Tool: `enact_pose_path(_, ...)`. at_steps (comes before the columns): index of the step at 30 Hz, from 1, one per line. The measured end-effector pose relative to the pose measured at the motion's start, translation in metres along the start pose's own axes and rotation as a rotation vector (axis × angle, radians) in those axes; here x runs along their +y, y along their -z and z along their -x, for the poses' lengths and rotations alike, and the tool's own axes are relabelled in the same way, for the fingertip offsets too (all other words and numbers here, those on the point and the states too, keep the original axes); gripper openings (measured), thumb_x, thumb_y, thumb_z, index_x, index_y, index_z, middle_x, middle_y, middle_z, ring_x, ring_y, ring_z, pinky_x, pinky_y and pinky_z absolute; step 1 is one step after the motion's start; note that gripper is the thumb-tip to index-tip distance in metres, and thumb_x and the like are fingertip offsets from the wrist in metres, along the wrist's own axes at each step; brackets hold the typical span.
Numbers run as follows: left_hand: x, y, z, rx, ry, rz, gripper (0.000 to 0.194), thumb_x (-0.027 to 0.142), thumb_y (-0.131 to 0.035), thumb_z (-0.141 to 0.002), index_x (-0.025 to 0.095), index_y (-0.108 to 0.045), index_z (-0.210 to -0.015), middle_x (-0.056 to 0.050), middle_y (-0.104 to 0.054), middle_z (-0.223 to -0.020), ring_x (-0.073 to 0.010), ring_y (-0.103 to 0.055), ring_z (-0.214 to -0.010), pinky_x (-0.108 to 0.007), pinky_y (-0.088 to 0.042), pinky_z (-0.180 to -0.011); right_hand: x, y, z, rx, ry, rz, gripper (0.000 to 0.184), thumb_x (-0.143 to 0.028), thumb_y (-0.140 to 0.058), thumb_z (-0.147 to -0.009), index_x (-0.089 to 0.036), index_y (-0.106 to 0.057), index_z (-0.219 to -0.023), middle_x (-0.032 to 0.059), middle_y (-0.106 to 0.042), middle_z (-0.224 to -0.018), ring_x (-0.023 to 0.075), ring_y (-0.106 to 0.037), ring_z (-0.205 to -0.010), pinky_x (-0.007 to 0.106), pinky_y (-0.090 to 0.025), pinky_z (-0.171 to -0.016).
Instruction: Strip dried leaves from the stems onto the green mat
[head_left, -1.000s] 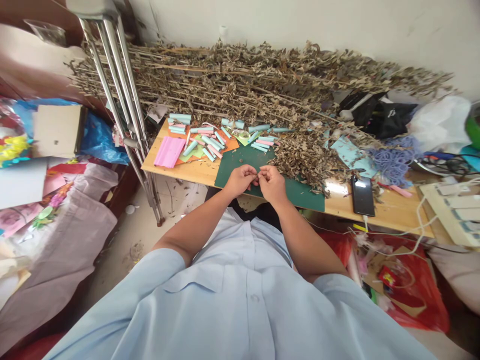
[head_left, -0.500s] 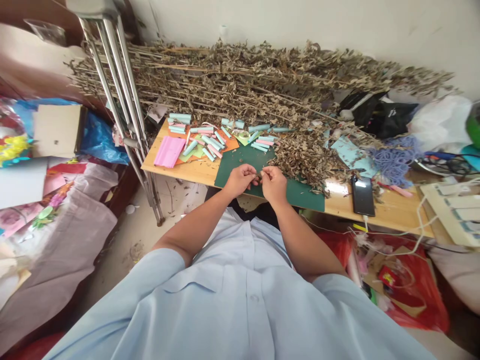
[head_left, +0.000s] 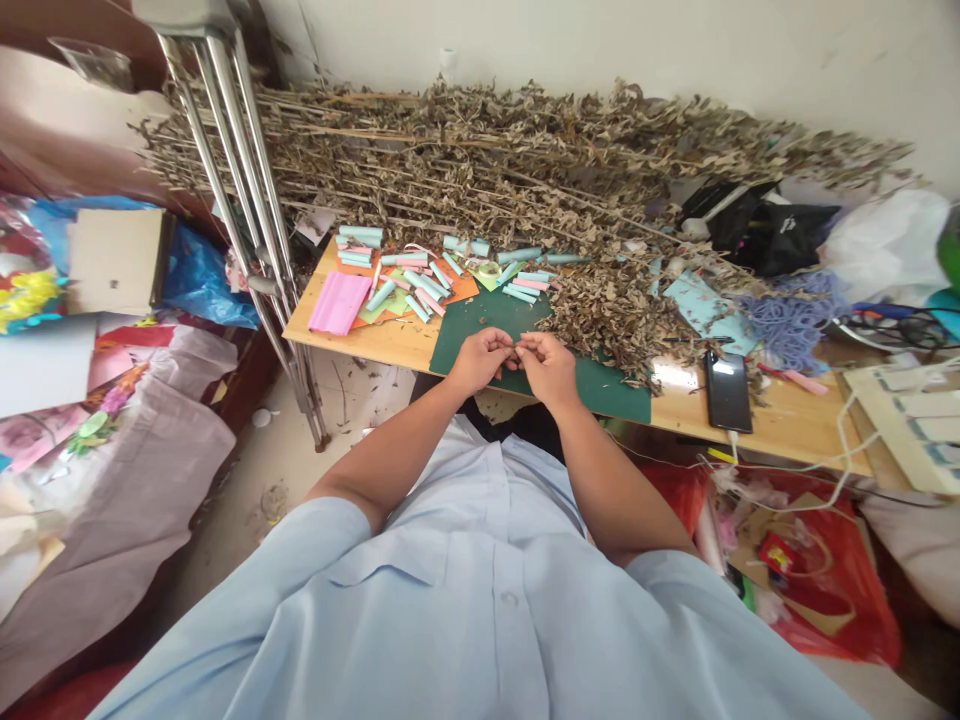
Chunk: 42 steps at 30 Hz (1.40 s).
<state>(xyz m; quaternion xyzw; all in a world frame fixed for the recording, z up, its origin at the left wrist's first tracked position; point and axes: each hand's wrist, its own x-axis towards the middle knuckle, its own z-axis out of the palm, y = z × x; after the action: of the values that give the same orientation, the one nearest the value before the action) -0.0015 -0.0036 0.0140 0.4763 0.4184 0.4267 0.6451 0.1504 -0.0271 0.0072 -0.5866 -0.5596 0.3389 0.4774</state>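
Over the front edge of a dark green mat [head_left: 471, 308], my left hand [head_left: 481, 361] and my right hand [head_left: 549, 367] meet with fingertips pinched together. Between them is a small brown bit of dried leaf [head_left: 515, 350], mostly hidden by the fingers. Just beyond my right hand lies a loose heap of dried leaves [head_left: 607, 315], covering part of the mat. Several pale blue and pink paper rolls [head_left: 427, 290] lie to the left and behind the mat. A pink stack of paper [head_left: 340, 303] sits at the table's left end.
Long dried leafy stalks [head_left: 465, 160] stretch along the wall. A metal crutch [head_left: 251, 190] leans at the left. Right of the mat are a phone [head_left: 727, 392] with a cable, blue yarn [head_left: 795, 318] and a power strip [head_left: 904, 425]. A red bag [head_left: 862, 600] stands below the table.
My right hand's fingers have shifted slightly left and closed nearer to my left fingertips. The left hand is almost where it was.
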Motion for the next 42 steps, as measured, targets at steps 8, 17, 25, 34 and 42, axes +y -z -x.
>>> enact_pose_path(8, -0.001, 0.000, 0.000, 0.004, 0.004, -0.036, 0.009, 0.013, -0.064, -0.081, 0.013, -0.059, -0.089, 0.001, -0.064, -0.065, -0.0102, -0.066, -0.057, -0.014, -0.041, -0.044, -0.003, -0.005, 0.004, 0.062, 0.110, 0.203, 0.025, -0.030, -0.056, -0.089, -0.021, -0.065, -0.111, 0.0091, -0.074, -0.100, 0.0229, -0.070, -0.087, 0.041, -0.056, -0.088)
enact_pose_path(17, -0.002, 0.001, -0.001, -0.016, 0.012, -0.002, 0.012, 0.016, -0.063, -0.084, 0.013, -0.056, -0.094, 0.000, -0.065, -0.066, -0.0107, -0.066, -0.057, -0.014, -0.041, -0.044, 0.003, -0.005, 0.003, 0.052, 0.025, 0.057, 0.027, -0.040, -0.061, -0.090, -0.022, -0.070, -0.107, 0.0074, -0.076, -0.102, 0.0214, -0.071, -0.084, 0.039, -0.059, -0.082)
enact_pose_path(25, -0.002, 0.002, -0.002, -0.032, 0.025, -0.022, 0.012, 0.018, -0.061, -0.088, 0.015, -0.055, -0.097, 0.000, -0.064, -0.067, -0.0121, -0.067, -0.057, -0.015, -0.040, -0.042, -0.006, 0.001, 0.007, -0.022, 0.171, 0.186, 0.027, -0.031, -0.060, -0.089, -0.025, -0.069, -0.113, 0.0056, -0.075, -0.100, 0.0213, -0.071, -0.085, 0.040, -0.057, -0.087)
enact_pose_path(34, 0.001, 0.004, -0.001, -0.018, 0.031, 0.055, 0.021, 0.030, -0.065, -0.088, 0.013, -0.060, -0.100, -0.003, -0.067, -0.074, -0.0130, -0.068, -0.063, -0.019, -0.048, -0.048, 0.001, -0.004, 0.003, 0.062, 0.040, 0.056, 0.033, -0.036, -0.060, -0.087, -0.022, -0.063, -0.116, 0.0052, -0.074, -0.095, 0.0180, -0.068, -0.074, 0.036, -0.057, -0.078)
enact_pose_path(42, -0.005, 0.005, 0.001, -0.019, -0.025, -0.036, 0.019, 0.020, -0.070, -0.082, 0.011, -0.066, -0.098, -0.003, -0.069, -0.070, -0.0099, -0.062, -0.054, -0.019, -0.047, -0.048, -0.004, -0.002, 0.005, 0.036, 0.079, 0.093, 0.032, -0.035, -0.060, -0.088, -0.022, -0.063, -0.117, 0.0056, -0.073, -0.095, 0.0197, -0.069, -0.078, 0.039, -0.058, -0.083)
